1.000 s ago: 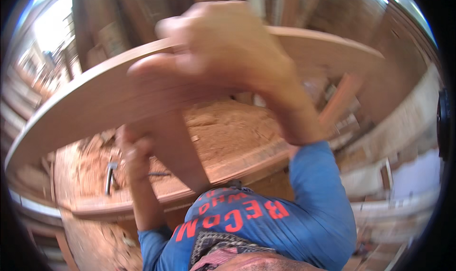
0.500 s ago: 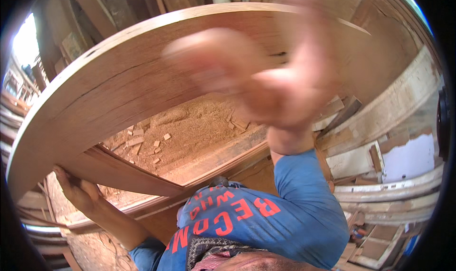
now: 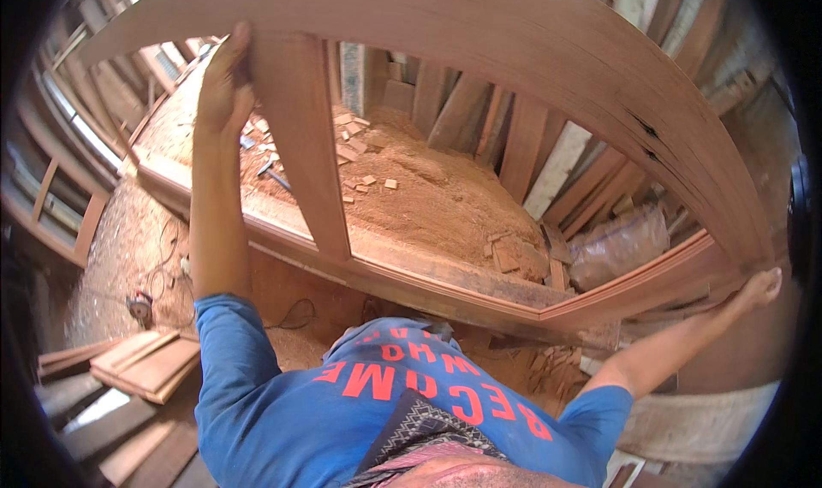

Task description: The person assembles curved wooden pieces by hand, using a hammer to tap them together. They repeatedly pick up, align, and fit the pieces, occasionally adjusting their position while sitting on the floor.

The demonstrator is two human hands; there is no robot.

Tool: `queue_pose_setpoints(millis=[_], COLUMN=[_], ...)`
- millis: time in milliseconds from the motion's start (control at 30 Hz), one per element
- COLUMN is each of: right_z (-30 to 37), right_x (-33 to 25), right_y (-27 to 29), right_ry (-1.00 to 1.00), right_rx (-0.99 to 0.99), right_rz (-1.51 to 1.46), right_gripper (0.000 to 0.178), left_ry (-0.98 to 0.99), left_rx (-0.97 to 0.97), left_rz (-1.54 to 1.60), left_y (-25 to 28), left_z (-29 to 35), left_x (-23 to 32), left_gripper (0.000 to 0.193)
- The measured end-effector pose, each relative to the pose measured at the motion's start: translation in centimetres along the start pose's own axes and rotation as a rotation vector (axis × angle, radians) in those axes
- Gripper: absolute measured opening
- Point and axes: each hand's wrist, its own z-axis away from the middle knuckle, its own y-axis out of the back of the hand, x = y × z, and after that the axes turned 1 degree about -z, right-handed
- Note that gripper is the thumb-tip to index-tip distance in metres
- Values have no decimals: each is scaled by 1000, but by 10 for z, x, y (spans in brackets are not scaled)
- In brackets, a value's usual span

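A large brown wooden frame (image 3: 479,26) stands tilted in front of me, with a broad curved top rail, inner uprights and a straight lower rail close to my waist. My left hand (image 3: 227,94) is closed round the left upright, just under the curved rail, its thumb against the wood. Out at the frame's right end, my right hand (image 3: 758,289) grips the corner where the curved rail comes down; part of its grip is hidden. Dark cracks run along the curved rail's right side.
Behind the frame, sawdust (image 3: 419,205) and small wood offcuts (image 3: 355,128) cover the ground, with what looks like a hammer (image 3: 276,178) among them. Boards (image 3: 454,120) lean at the back. A plastic bag (image 3: 621,246) lies right. Stacked planks (image 3: 150,364) and a small tool (image 3: 139,306) lie left.
My right hand, blurred and raised over the frame before, is now at its right end. My left hand has moved up onto the upright. More of the frame's openings shows now.
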Motion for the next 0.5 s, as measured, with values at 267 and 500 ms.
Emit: queue_pose_setpoints(millis=[267,500], right_z=[-10,-57], right_x=[19,50], right_y=[-19,-20], right_ry=[-314,-587], right_rx=[-61,-595], right_rz=[-113,-423], right_gripper=[54,71], left_ry=[24,-82], left_rx=[-36,92], left_rz=[-65,-45], left_y=[1,-24], left_z=[3,18], left_x=[7,15], left_gripper=[53,53])
